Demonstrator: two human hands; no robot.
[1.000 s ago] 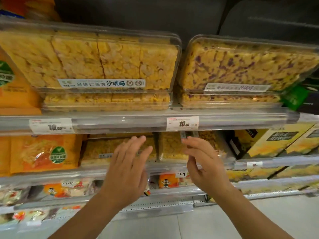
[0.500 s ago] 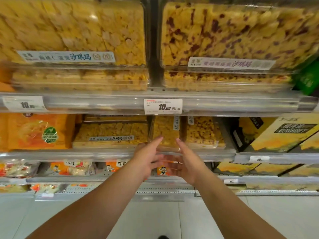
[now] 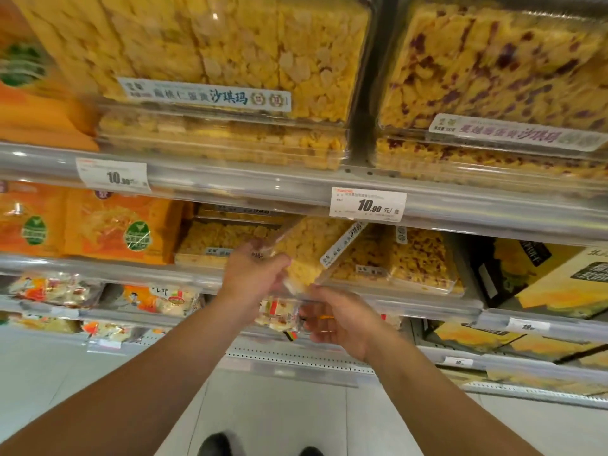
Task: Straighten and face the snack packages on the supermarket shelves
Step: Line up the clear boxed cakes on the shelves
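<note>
Supermarket shelves (image 3: 210, 184) | tilted snack box (image 3: 316, 248) gripped between left hand (image 3: 253, 274) and right hand (image 3: 339, 319)

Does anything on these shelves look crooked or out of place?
Yes. One clear snack box on the middle shelf sits tilted, its label running diagonally, while its neighbours lie flat. Both hands are on it: left hand at its left edge, right hand underneath.

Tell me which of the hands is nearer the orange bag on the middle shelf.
Left. The left hand grips the tilted clear box just right of the orange bag; the right hand is lower and farther right.
</note>
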